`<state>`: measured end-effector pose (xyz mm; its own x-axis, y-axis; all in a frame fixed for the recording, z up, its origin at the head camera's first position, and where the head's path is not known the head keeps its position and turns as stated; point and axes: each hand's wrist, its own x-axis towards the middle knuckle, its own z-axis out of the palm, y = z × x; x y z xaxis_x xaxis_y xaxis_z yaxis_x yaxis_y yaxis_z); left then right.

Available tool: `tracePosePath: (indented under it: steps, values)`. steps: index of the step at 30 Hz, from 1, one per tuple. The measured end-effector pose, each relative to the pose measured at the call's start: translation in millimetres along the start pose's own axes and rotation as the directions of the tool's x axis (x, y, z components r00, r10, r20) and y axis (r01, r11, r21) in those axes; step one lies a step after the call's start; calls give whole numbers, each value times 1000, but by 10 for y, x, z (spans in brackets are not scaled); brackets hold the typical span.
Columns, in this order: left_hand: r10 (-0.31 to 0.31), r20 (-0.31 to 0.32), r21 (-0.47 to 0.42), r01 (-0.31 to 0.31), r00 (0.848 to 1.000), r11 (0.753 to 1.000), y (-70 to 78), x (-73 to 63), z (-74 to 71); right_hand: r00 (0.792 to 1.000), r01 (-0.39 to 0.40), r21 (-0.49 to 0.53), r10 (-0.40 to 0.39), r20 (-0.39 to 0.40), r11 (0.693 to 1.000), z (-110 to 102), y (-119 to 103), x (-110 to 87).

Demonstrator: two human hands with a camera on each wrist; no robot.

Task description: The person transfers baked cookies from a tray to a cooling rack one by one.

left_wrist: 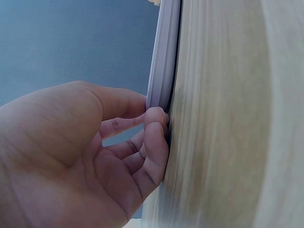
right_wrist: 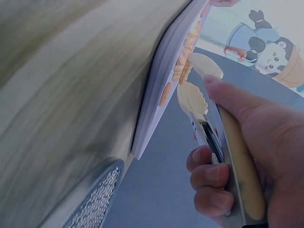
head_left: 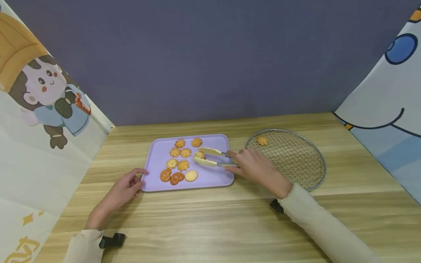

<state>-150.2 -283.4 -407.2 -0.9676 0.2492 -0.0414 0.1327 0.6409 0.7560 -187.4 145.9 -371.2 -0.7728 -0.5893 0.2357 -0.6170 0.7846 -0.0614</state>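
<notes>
My right hand (head_left: 254, 164) grips a pair of tongs (right_wrist: 244, 175), with cream-coloured scalloped tips and metal arms. The tips reach over the right part of a lilac tray (head_left: 217, 179), one on each side of a chip-dotted cookie (head_left: 199, 155); whether they squeeze it I cannot tell. Left of them on the tray lie several flower-shaped cookies (head_left: 183, 165), pretzels (head_left: 177, 178), a plain round cookie (head_left: 191, 175) and, farther back, a dotted round cookie (head_left: 196, 142). At the tray's near left corner, my left hand (head_left: 123, 188) pinches the rim between thumb and fingers.
Right of the tray, partly behind my right forearm, a round metal mesh rack (head_left: 292, 157) lies on the wooden table (head_left: 197, 223). One flower-shaped cookie (head_left: 262, 140) rests near its far left edge. A dark panel (head_left: 210, 65) closes off the back; printed sheets flank both sides.
</notes>
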Motion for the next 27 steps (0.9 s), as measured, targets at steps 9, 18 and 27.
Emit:
tracePosePath:
  steps: [9, 18, 27]
  values:
    - [2, -8, 12, -1, 1000, 1000, 4, -9, -12, 998, 26, -66, -30, -54, 997, -70, -1, -149]
    - [10, -7, -2, -10, 1000, 1000, 6, -8, -4, 993, 39, -86, -48, -104, 996, -131, 11, -309]
    - [-2, -6, 6, 2, 1000, 1000, -16, 6, -2, 995, 16, -69, -23, -99, 997, -204, 25, -464]
